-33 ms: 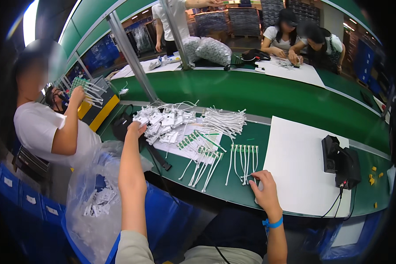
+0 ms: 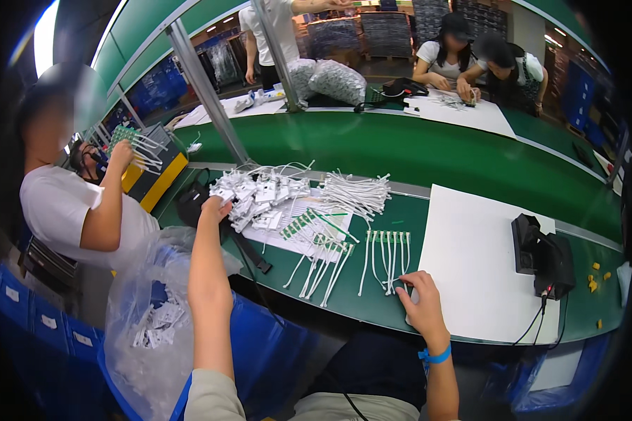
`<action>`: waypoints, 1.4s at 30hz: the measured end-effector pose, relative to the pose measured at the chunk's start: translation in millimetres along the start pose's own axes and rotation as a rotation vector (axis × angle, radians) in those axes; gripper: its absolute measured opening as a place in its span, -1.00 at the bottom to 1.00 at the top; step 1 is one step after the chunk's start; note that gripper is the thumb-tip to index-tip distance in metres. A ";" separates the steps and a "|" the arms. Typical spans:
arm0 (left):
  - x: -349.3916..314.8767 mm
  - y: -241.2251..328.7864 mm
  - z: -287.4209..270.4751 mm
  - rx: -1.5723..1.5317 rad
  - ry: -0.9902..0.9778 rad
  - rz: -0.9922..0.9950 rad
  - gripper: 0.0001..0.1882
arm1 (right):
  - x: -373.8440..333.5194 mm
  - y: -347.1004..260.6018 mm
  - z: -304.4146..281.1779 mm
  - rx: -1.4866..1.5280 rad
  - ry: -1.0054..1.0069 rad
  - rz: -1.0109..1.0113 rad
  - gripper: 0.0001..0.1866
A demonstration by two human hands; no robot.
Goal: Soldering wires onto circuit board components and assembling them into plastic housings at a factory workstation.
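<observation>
My left hand [image 2: 215,208] reaches to the left edge of a pile of white plastic housings [image 2: 265,191], its fingers closed around one at the rim; the fingertips are partly hidden. My right hand [image 2: 421,298] rests at the near side of the table, thumb and forefinger curled together at the loose end of a white cable [image 2: 393,283]. That cable belongs to a green circuit board strip [image 2: 388,236] with several white cables hanging toward me. Left of it lie further green strips [image 2: 300,223] with cables, partly overlapping. A bundle of white cables [image 2: 357,193] sits behind them.
A white sheet [image 2: 470,281] covers the right of the green table, with a black device [image 2: 555,263] and its wires on it. Yellow bits [image 2: 593,284] lie further right. A plastic-lined blue bin [image 2: 144,379] stands by my left arm. Co-workers are left and across.
</observation>
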State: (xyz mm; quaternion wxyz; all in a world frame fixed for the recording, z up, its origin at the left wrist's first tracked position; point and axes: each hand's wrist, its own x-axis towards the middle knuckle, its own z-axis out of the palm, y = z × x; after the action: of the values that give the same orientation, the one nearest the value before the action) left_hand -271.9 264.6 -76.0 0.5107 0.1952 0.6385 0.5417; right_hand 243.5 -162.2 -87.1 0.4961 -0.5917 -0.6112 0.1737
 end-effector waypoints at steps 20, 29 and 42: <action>80.9 51.1 -16.2 1.236 0.492 0.741 -0.50 | -7.3 32.3 10.6 0.033 0.007 -0.049 -0.78; -70.6 66.8 7.5 1.504 0.588 1.559 -0.62 | -7.6 34.5 12.0 0.047 -0.010 -0.039 -0.79; -125.7 39.0 57.9 1.610 -0.057 1.886 -0.48 | -17.0 -25.7 -22.3 0.517 0.240 -0.092 -0.43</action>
State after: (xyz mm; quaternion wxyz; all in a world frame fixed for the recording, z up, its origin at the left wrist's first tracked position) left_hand -183.2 205.4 20.4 -0.3295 0.8479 0.3885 0.1471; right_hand 244.2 -191.9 -63.3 0.7065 -0.4337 -0.5099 0.2298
